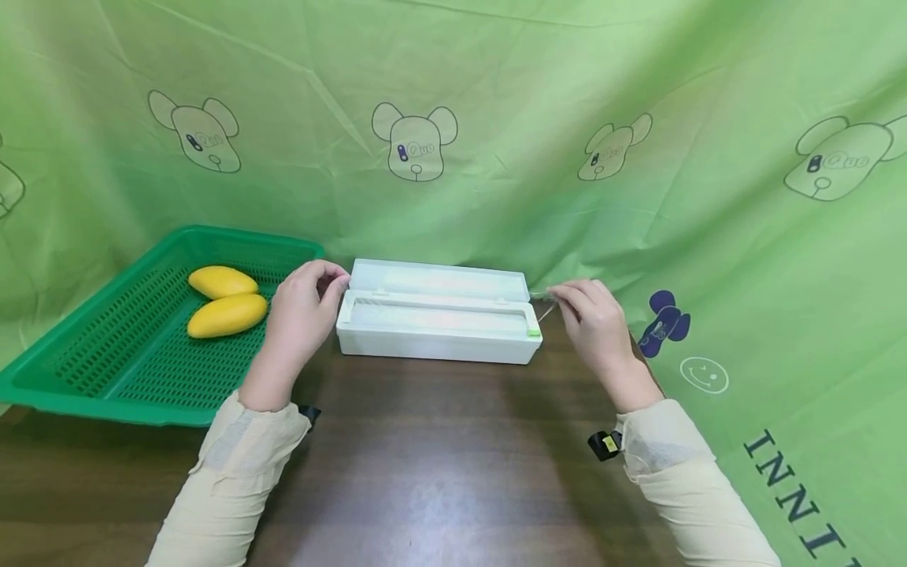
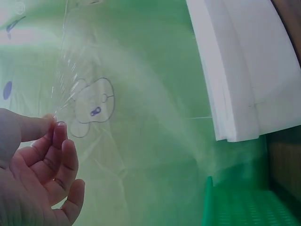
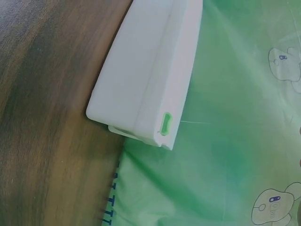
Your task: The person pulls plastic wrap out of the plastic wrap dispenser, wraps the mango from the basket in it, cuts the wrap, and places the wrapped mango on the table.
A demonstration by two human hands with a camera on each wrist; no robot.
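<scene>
A white cling film dispenser (image 1: 435, 346) stands on the table with its lid (image 1: 439, 279) raised at the back. Clear cling film (image 2: 65, 77) stretches up from my left hand (image 1: 301, 311); thumb and forefinger pinch its edge at the dispenser's left end. Past the right end, my right hand (image 1: 595, 327) pinches the film's other side, where thin strands show by the fingertips. A green slider (image 3: 165, 124) sits at the dispenser's right corner. The right wrist view leaves my right hand out of frame.
At the left a green plastic basket (image 1: 120, 416) holds two yellow mangoes (image 1: 228, 316). Behind everything hangs a green curtain (image 1: 496, 71) with printed bear heads, coming down the right side too. The brown wooden table (image 1: 425, 457) extends in front of the dispenser.
</scene>
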